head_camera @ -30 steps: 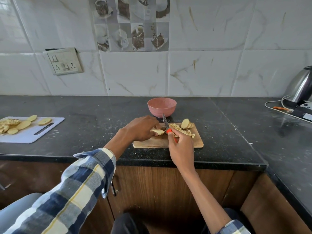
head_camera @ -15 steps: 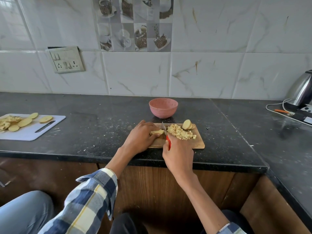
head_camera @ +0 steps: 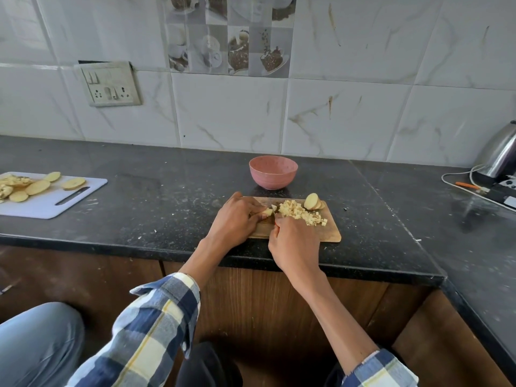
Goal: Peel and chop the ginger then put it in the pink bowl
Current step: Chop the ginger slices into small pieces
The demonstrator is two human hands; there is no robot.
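Wooden board; speckled stone counter

A white cutting board with potato slices lies far left on the black counter. A steel kettle stands far right, and a switch plate is on the tiled wall.

Home kitchen — tiled wall, kettle
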